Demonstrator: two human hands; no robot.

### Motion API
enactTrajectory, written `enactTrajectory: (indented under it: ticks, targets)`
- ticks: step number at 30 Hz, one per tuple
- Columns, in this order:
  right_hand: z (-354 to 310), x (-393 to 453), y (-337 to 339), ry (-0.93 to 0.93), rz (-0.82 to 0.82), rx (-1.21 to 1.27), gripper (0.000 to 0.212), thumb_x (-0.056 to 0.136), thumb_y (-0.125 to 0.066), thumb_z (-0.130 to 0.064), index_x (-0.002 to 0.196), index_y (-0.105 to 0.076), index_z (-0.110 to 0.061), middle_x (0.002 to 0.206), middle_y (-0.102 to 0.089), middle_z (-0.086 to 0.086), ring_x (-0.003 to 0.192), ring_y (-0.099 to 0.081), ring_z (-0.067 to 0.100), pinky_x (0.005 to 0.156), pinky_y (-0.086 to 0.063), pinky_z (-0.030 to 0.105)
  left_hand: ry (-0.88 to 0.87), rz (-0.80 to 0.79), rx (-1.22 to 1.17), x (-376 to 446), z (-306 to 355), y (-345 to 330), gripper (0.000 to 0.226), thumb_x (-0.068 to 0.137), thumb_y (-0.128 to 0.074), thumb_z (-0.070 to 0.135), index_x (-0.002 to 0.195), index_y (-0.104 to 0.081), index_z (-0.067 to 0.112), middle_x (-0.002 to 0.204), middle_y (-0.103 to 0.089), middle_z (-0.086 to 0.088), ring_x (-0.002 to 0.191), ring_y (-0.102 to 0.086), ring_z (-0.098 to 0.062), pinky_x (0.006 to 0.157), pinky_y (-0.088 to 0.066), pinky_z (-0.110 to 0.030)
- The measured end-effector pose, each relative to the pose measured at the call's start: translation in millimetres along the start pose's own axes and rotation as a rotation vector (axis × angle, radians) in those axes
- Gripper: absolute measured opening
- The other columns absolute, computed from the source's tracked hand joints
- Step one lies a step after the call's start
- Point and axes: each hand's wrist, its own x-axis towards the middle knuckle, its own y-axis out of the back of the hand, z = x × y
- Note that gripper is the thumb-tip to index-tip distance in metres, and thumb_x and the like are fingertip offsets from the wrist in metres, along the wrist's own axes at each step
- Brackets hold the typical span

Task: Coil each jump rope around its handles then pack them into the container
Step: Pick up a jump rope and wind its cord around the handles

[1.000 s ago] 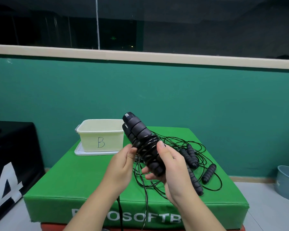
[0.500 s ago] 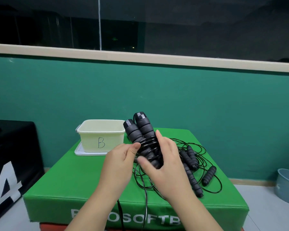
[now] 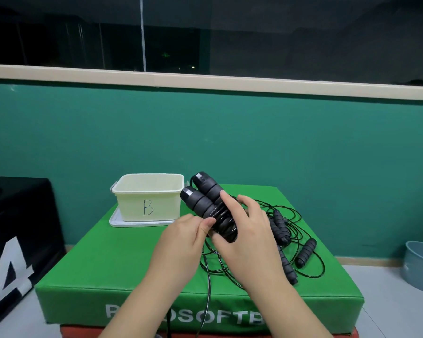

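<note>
Gleaming black cord [image 3: 224, 222], seemingly round 2 handles [image 3: 202, 196]

Your right hand [image 3: 244, 237] covers the lower ends of the paired handles [image 3: 203, 198] and part of the loose ropes [image 3: 293, 230]. Both forearms and the hanging cord [image 3: 206, 301] run off the bottom edge.

Paired black handles [image 3: 200, 198] cord-wrapped, tilted, loose ropes [image 3: 293, 242] tangled, cream container [image 3: 132, 206] upright
</note>
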Motion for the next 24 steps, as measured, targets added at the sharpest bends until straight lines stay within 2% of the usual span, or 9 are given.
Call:
enactTrajectory:
  ticks: [4,9,12,14,17,19,21,23,24]
  targets:
    - [3,3,8,-0.055,-0.103,0.057,0.063,0.086,-0.061,-0.046,0.143,-0.034,-0.041,0.141,-0.036,-0.012,0.12,-0.047,0.018,0.097,-0.042,0.033,-0.069,-0.043,0.045,0,0,1,0.039,0.095,-0.029,0.045,0.067,-0.044,0.023,0.065,-0.04,0.008,0.064,-0.041,-0.009,0.06,-0.033,-0.034]
    - [2,4,14,-0.08,-0.154,0.038,0.047,0.09,-0.05,-0.053,0.136,-0.039,-0.051,0.145,-0.034,-0.022,0.122,-0.049,0.012,0.096,-0.043,0.032,-0.117,-0.09,0.066,-3,0,0,0.027,0.093,-0.028,0.044,0.068,-0.033,0.038,0.068,-0.039,0.01,0.067,-0.043,-0.006,0.06,-0.029,-0.029]
    - [9,7,17,-0.148,-0.132,0.095,0.042,0.091,-0.051,-0.05,0.133,-0.045,-0.046,0.137,-0.044,-0.024,0.119,-0.05,0.006,0.096,-0.042,0.03,-0.124,-0.058,-0.041,-6,3,3,0.018,0.094,-0.031,0.042,0.095,-0.049,0.046,0.078,-0.051,0.024,0.081,-0.05,0.005,0.066,-0.036,-0.014]
    - [14,10,18,-0.226,-0.125,0.212,0.037,0.091,-0.054,-0.045,0.129,-0.05,-0.045,0.128,-0.051,-0.024,0.115,-0.051,0.003,0.097,-0.041,0.029,-0.097,-0.049,-0.087,-7,6,6,0.021,0.097,-0.033,0.039,0.106,-0.049,0.049,0.083,-0.056,0.035,0.087,-0.052,0.011,0.07,-0.037,-0.006]
    - [15,14,18,-0.287,-0.115,0.429,0.033,0.091,-0.059,-0.034,0.124,-0.057,-0.039,0.118,-0.059,-0.017,0.108,-0.054,0.0,0.097,-0.042,0.022,-0.015,-0.08,-0.103,-7,2,3,0.028,0.093,-0.027,0.045,0.091,-0.053,0.035,0.061,-0.053,0.027,0.06,-0.048,0.001,0.052,-0.031,-0.016]
    - [11,15,19,-0.304,-0.115,0.551,0.028,0.092,-0.06,-0.028,0.118,-0.062,-0.036,0.106,-0.065,-0.016,0.091,-0.058,-0.007,0.085,-0.045,0.014,0.021,-0.097,-0.05,-6,-6,-1,0.045,0.086,-0.021,0.055,0.083,-0.049,0.02,0.055,-0.051,0.014,0.052,-0.042,-0.006,0.051,-0.029,-0.025]
    - [9,15,18,-0.338,-0.105,0.681,0.022,0.092,-0.061,-0.027,0.11,-0.067,-0.038,0.092,-0.068,-0.017,0.075,-0.059,-0.004,0.078,-0.05,0.023,0.065,-0.126,0.004,-6,-16,-6,0.055,0.081,-0.016,0.061,0.078,-0.046,0.015,0.058,-0.049,0.007,0.053,-0.04,-0.008,0.054,-0.031,-0.033]
    - [6,14,16,-0.404,-0.089,0.805,0.016,0.092,-0.06,-0.029,0.101,-0.071,-0.035,0.09,-0.07,-0.011,0.074,-0.061,0.006,0.068,-0.054,0.035,0.101,-0.141,-0.031,-6,-22,-8,0.045,0.083,-0.02,0.056,0.074,-0.045,0.02,0.061,-0.05,0.007,0.056,-0.042,-0.006,0.055,-0.031,-0.03]
    - [4,13,16,-0.44,-0.099,0.859,0.017,0.094,-0.057,-0.027,0.098,-0.072,-0.034,0.091,-0.071,-0.006,0.071,-0.061,0.014,0.06,-0.054,0.036,0.115,-0.142,-0.099,-6,-22,-10,0.038,0.085,-0.023,0.051,0.073,-0.045,0.023,0.061,-0.053,0.011,0.057,-0.045,-0.003,0.054,-0.031,-0.025]
